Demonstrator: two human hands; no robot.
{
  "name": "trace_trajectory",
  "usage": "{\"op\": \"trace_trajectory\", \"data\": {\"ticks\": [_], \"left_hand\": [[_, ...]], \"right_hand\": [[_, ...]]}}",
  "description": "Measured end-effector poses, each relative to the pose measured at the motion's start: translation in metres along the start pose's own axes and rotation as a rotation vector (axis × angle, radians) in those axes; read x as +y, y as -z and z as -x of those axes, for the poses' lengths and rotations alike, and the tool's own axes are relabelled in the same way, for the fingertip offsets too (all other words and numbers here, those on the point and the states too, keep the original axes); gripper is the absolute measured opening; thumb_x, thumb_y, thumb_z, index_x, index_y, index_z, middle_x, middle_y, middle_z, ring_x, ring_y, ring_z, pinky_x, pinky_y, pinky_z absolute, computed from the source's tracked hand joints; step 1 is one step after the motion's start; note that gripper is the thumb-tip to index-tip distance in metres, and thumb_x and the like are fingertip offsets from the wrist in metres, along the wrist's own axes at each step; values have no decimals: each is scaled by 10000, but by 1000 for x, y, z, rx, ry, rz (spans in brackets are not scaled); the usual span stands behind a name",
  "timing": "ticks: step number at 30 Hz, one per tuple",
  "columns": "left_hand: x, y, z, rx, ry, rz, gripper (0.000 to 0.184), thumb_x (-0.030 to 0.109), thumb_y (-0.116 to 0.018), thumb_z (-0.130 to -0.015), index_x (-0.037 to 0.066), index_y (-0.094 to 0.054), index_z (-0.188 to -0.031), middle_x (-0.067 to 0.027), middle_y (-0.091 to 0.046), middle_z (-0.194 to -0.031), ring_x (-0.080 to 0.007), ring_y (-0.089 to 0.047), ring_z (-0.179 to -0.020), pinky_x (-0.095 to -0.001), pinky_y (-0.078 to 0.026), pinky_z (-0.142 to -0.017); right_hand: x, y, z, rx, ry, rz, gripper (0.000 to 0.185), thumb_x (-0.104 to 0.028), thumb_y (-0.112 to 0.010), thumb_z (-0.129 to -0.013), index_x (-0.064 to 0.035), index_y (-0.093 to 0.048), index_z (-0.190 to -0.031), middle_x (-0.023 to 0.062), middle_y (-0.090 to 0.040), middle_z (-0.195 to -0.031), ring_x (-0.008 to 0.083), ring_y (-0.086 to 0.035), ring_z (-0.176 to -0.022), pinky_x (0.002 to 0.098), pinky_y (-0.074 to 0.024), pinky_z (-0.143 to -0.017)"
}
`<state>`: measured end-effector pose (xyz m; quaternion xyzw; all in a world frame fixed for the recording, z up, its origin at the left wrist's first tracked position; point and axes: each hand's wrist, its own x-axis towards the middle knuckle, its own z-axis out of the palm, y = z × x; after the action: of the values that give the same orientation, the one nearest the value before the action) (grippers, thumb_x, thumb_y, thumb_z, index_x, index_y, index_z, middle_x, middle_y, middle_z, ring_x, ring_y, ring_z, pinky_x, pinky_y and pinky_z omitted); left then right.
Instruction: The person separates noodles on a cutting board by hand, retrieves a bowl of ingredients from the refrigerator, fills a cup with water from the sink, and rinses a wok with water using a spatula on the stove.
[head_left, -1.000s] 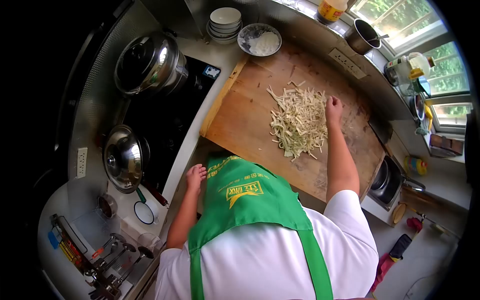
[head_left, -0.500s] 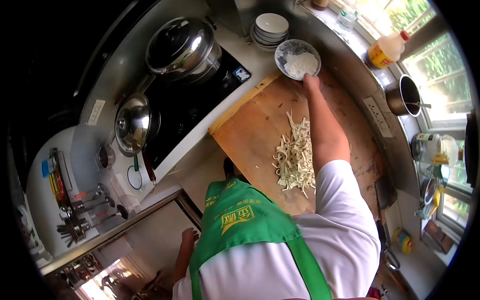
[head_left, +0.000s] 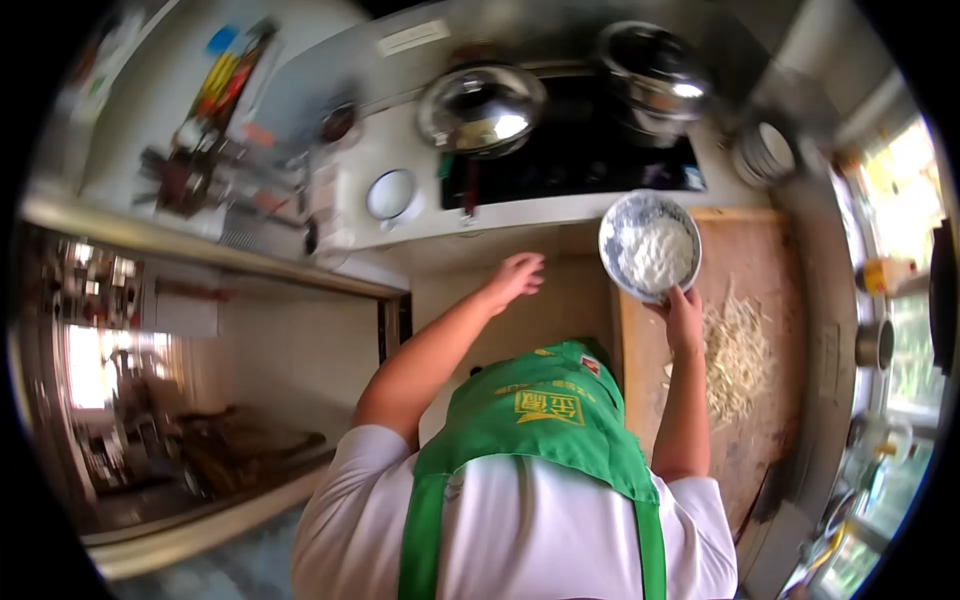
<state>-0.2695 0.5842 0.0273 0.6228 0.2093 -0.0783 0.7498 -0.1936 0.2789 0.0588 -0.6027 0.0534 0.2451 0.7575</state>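
My right hand (head_left: 683, 318) grips the near rim of a patterned bowl (head_left: 618, 215) that holds white powder like flour (head_left: 655, 252). The bowl is in the air over the left edge of the wooden board (head_left: 755, 240). A loose heap of cut noodles (head_left: 738, 365) lies on the board, right of my right forearm. My left hand (head_left: 518, 278) is raised in front of the counter, with nothing in it and its fingers loosely apart. It touches nothing.
Ahead is a black cooktop (head_left: 575, 175) with a lidded pan (head_left: 480, 108) and a lidded pot (head_left: 655, 80). A white enamel cup (head_left: 392, 193) stands left of it. Stacked bowls (head_left: 765, 152) sit at the back right. Blurred utensils (head_left: 220, 180) lie far left.
The view has turned left. My right hand has lifted the bowl away from beside the stacked bowls to the board's left edge. My left hand has come up from my side.
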Motion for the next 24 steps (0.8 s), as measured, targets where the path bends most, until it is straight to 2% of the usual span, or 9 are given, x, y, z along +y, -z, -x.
{"op": "trace_trajectory", "data": {"ticks": [1, 2, 3, 4, 9, 12, 17, 18, 24], "left_hand": [[18, -10, 21, 59, -90, 28, 440, 339, -505, -999, 5, -512, -1285, -116, -587, -1183, -200, -591, -985, -346, -518, -840], [13, 9, 31, 64, -341, -136, 425, 308, -524, -992, -10, -508, -1273, -82, -616, -1110, -174, -587, -943, -322, -505, -825], [21, 45, 73, 148, -341, -73, 392, 281, -536, -988, -10, -530, -1250, -62, -635, -1047, -149, -583, -909, -303, -493, -804], [-1, 75, 82, 267, -485, -224, 354, 277, -533, -989, 6, -567, -1214, -60, -647, -1006, -113, -574, -863, -286, -489, -773], [11, 230, 225, 520, -252, 169, 318, 299, -500, -994, 15, -622, -1073, -39, -649, -915, -109, -594, -800, -293, -500, -715], [-12, 302, 277, 860, -134, 357, 299, 270, -439, -978, 34, -620, -1017, -37, -650, -924, -131, -609, -804, -281, -492, -700], [-71, 404, 361, 1107, -231, 464, 264, 241, -453, -977, 38, -616, -1021, -51, -648, -945, -134, -624, -837, -288, -516, -728], [-74, 418, 385, 1188, -107, 663, 241, 213, -461, -971, 33, -617, -1012, -67, -652, -956, -152, -634, -851, -306, -531, -741], [-127, 502, 472, 1427, -142, 799, 243, 181, -448, -960, 27, -594, -1079, -98, -660, -985, -198, -644, -864, -340, -539, -767]], "right_hand": [[13, -14, 13, -71, -15, 4, 379, -95, -486, -909, 38, -492, -1263, 140, -610, -1140, 231, -655, -941, 352, -595, -710], [18, -68, 42, -106, -20, -41, 410, -99, -492, -903, 22, -472, -1294, 143, -594, -1170, 245, -646, -960, 356, -593, -704], [39, -93, 40, -183, -55, 5, 446, -94, -504, -894, 8, -450, -1325, 145, -577, -1205, 260, -634, -993, 360, -595, -697], [48, -127, 56, -218, -56, 20, 455, -90, -513, -887, 9, -449, -1326, 140, -575, -1212, 255, -628, -1009, 362, -594, -693], [83, -301, 74, -446, -197, 181, 428, -87, -504, -877, 13, -475, -1292, 124, -618, -1139, 213, -646, -911, 319, -577, -679], [94, -380, 68, -640, -306, 313, 427, -93, -505, -881, 8, -472, -1295, 125, -605, -1164, 216, -644, -934, 309, -581, -666], [130, -556, 83, -926, -430, 496, 405, -118, -509, -893, 8, -485, -1278, 120, -618, -1155, 208, -649, -961, 321, -594, -714], [147, -584, 88, -995, -432, 513, 400, -121, -506, -901, 25, -479, -1272, 134, -617, -1148, 211, -659, -936, 329, -603, -723], [228, -753, 132, -1188, -540, 564, 394, -113, -490, -895, 73, -471, -1242, 165, -616, -1117, 237, -680, -896, 330, -621, -717]]}}
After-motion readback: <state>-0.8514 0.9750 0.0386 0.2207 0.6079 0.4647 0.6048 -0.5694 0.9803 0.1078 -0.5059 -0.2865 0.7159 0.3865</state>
